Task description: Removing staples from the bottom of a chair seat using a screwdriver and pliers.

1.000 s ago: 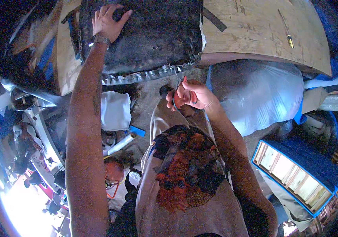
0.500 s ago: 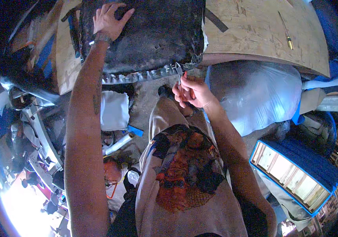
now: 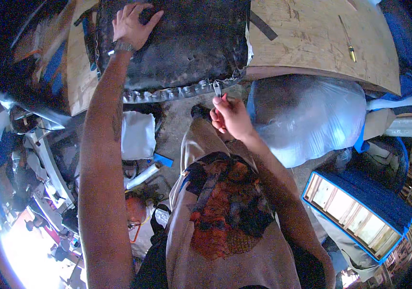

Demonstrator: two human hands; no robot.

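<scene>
- Plywood workbench top [image 3: 312, 38], pale and scuffed, fills the upper part of the frame and bears the piece being worked on.
- Black, worn, slab-shaped cushion panel [image 3: 191, 43] lies flat on the bench at upper centre. Its near edge hangs just over the bench edge, which probably keeps that edge within reach. The surface looks cracked and dull, with a row of shiny, crimped metal tabs along the near edge.
- Left hand [image 3: 131, 24], upper left, rests palm-down on the panel with fingers spread, seemingly to pin it against pulling; a watch sits on the wrist.
- Right hand [image 3: 230, 115], at centre, has its fingers pinched together on a small silvery metal tool or clip [image 3: 217, 88], whose tip touches the tabbed edge. Exactly what this item is cannot be told.
- Clear plastic-wrapped grey bundle [image 3: 307, 115] sits under the bench at right.
- Slim yellow-handled screwdriver [image 3: 348, 33] lies apart on the bench, upper right.
- Folded white cloth [image 3: 137, 135] lies on the floor at lower left.
</scene>
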